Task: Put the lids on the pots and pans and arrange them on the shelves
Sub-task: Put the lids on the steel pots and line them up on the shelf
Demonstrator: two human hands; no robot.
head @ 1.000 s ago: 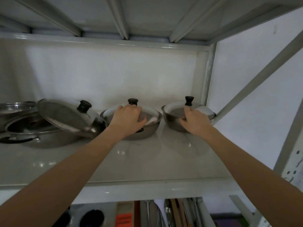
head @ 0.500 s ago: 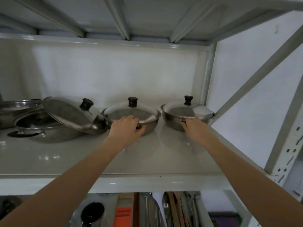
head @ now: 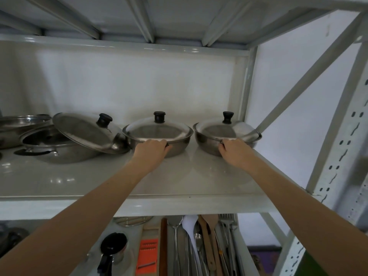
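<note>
Left hand (head: 152, 149) grips middle pot (head: 159, 140) rim; right hand (head: 235, 151) grips right pot (head: 225, 139) near shelf (head: 79, 180) edge; front shelf bare.

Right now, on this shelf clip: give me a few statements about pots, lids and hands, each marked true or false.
1. The left hand is at the middle pot. True.
2. The right hand grips a lid knob. False: it is at the front rim of the right pot; the knob is free.
3. The left lid sits flat on its pan. False: it leans tilted over the pan.
4. Utensils lie on the level below. True.
</note>
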